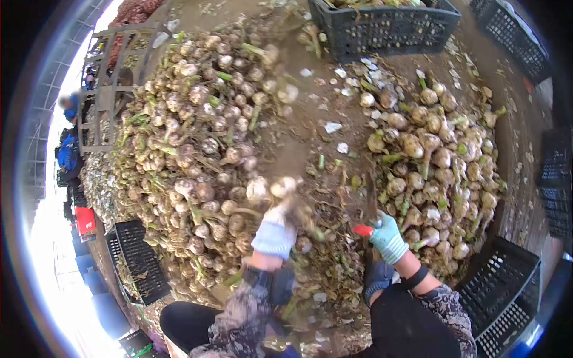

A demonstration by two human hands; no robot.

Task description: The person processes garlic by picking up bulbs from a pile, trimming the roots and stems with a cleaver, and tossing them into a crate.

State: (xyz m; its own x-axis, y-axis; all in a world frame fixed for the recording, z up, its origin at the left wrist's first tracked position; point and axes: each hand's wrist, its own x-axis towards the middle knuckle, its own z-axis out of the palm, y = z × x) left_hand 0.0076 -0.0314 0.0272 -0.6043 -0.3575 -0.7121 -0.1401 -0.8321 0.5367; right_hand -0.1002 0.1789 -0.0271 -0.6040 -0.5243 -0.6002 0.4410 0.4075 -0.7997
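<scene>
My left hand (276, 231), in a pale glove and blurred by motion, is closed at the edge of a large heap of garlic (203, 137). A garlic bulb (283, 187) with its stem shows at its fingers, and another bulb (256, 190) lies just beside it. In a light green glove, my right hand (388, 240) is wrapped round a tool with a red handle (362, 230); its working end is not clear. To the right of that hand lies a second pile of garlic bulbs (441, 158), with short stems.
Black plastic crates stand at the top (391, 33), upper right (513, 39), lower right (498, 286) and lower left (138, 262). Cut stems and dry skins (340, 262) litter the ground between the piles. Another person in blue (68, 152) is at far left.
</scene>
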